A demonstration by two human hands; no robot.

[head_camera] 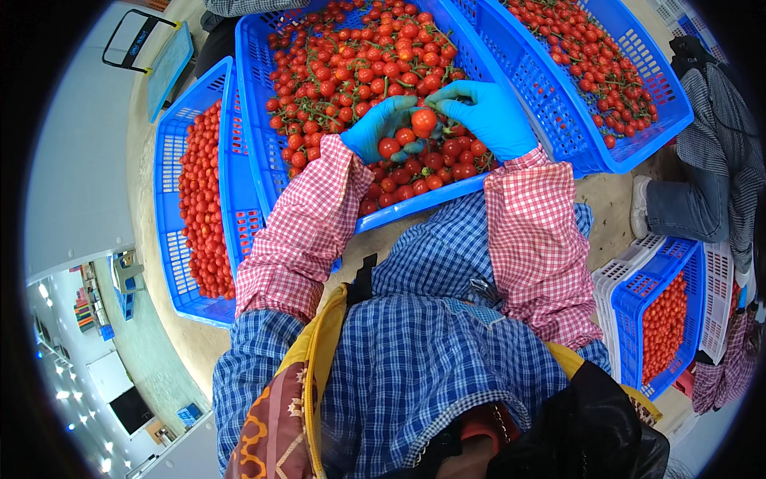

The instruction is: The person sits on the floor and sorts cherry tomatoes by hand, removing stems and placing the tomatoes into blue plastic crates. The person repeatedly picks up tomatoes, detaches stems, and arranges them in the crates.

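Observation:
Over a blue plastic crate (383, 220) of cherry tomatoes on green stems (359, 60), both my hands wear blue gloves with darkened fingertips. Cherry tomatoes (389, 147) lie in my left hand (386, 129), its fingers curled beneath them. My right hand (485, 117) is beside it, thumb and forefinger pinching at a green stem above a larger cherry tomato (424, 120). Whether that tomato rests on the left fingers or hangs from the stem, I cannot tell. Loose stemless tomatoes (413, 173) fill the near side of the crate below my hands.
A blue crate (170, 239) of loose tomatoes stands at the left. Another crate (652, 158) with stemmed tomatoes is at the upper right. Stacked crates (634, 287) stand at the lower right near a co-worker's leg (688, 203). A platform trolley (169, 69) is at the upper left.

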